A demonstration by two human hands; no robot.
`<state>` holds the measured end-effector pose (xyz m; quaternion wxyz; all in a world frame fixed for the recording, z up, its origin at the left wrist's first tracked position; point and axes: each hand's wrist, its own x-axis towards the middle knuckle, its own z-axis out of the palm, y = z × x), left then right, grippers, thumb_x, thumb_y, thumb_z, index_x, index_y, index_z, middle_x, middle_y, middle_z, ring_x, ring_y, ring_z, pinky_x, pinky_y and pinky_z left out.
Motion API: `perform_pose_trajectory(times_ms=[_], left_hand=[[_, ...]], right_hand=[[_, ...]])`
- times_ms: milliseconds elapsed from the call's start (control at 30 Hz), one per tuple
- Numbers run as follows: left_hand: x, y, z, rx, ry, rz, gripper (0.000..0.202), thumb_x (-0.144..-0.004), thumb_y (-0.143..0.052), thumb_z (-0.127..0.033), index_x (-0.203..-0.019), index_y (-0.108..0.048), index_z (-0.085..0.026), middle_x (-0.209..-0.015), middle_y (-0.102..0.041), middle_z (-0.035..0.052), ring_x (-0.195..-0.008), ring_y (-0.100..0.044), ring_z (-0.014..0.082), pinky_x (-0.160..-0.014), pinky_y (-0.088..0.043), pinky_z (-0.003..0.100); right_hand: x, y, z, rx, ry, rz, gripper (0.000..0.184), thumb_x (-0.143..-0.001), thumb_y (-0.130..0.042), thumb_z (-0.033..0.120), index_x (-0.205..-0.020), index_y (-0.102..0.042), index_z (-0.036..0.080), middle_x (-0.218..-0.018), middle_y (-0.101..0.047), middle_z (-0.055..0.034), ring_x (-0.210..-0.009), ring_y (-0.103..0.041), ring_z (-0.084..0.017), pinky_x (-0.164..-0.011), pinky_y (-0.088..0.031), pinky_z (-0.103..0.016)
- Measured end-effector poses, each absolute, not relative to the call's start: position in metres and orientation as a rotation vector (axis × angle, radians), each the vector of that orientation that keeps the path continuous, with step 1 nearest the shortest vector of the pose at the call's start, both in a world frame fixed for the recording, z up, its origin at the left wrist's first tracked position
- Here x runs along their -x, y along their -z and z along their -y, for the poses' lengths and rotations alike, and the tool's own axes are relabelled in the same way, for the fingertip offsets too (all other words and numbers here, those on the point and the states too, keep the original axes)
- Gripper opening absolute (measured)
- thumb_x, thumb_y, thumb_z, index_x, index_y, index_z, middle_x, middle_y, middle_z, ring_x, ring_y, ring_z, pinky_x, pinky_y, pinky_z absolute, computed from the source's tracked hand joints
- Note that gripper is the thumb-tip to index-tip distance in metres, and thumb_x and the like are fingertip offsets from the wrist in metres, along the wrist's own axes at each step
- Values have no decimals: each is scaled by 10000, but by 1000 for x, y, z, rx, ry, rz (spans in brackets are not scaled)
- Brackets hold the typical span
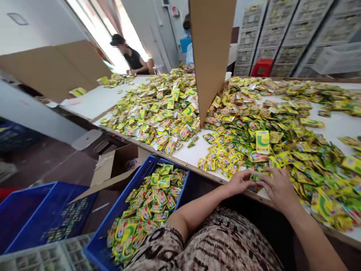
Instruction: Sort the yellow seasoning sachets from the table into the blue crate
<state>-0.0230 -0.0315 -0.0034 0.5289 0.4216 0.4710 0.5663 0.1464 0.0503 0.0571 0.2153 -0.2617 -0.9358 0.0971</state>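
Observation:
At the table's near edge my left hand (239, 182) and my right hand (279, 188) meet, fingers bent and closed. Between their fingertips is a small packet (255, 177), mostly covered by the fingers. Just beyond them spreads a heap of small yellow and green printed packets (239, 139). One packet with a plain yellow and green face (263, 142) lies on top of this heap. More packets (324, 203) lie to the right, close to my right forearm.
A cardboard divider (213, 56) stands on the white table (186, 153), with another packet heap (158, 113) left of it. Below the edge sits a blue crate (97, 244) filled with packets, beside an open cardboard box (104, 169). Two people (135, 58) are across the table.

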Motion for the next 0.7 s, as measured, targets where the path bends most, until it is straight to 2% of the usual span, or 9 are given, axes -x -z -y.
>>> perform_pose_trajectory(times_ms=[100,200,267,333,433,533,700], left_hand=[[19,5,33,-1008,-1335,-1111,432,-737,-781,-439,-1062,-707,-166,-874,-628,29,-788,-556,159,-814,-485,311],[16,7,31,-1013,-1331,-1177,378,-827,-682,-492,-1044,-728,-185,-954,-666,45,-881,-582,180,-911,-474,336],[17,5,31,-929,-1319,-1214,388,-825,-677,-528,-974,-752,-178,-921,-681,43,-866,-582,178,-923,-465,342],[18,-4,33,-779,-1294,-1156,414,-739,-764,-532,-913,-765,-156,-877,-693,40,-819,-588,165,-898,-468,333],[24,-20,35,-670,-1251,-1055,447,-610,-882,-436,-927,-776,-139,-873,-718,41,-799,-610,149,-875,-462,302],[34,-29,30,-623,-1227,-1002,429,-611,-895,-331,-975,-777,-138,-919,-743,62,-837,-645,153,-876,-457,286],[44,-36,26,-495,-1085,-827,450,-604,-877,-173,-1038,-758,-155,-1035,-754,97,-964,-689,192,-926,-467,301]], right_hand=[[-159,-41,-49,685,-437,2507,291,-928,-519,415,-864,-784,314,-1211,-670,-101,-1132,-570,-362,-960,-467,-585],[-167,-22,-46,898,-836,2106,276,-878,-604,494,-1036,-765,335,-1164,-696,-83,-1054,-640,-336,-938,-507,-568],[-167,-13,-39,1123,-1118,1679,361,-780,-728,523,-1062,-743,297,-1036,-718,-83,-878,-677,-295,-778,-572,-484],[-164,-10,-29,1212,-1377,1406,392,-690,-797,553,-921,-743,241,-901,-708,-74,-682,-644,-234,-579,-554,-384],[-159,-16,-18,1178,-1458,1476,370,-745,-765,546,-901,-760,211,-895,-700,-75,-640,-617,-196,-571,-557,-351],[-157,-22,-19,1094,-1468,1602,273,-843,-714,477,-940,-789,233,-929,-710,-71,-637,-625,-182,-653,-589,-369],[-160,-20,-20,913,-1772,1432,192,-883,-712,391,-1008,-803,278,-1051,-722,-66,-685,-645,-160,-594,-588,-299]])
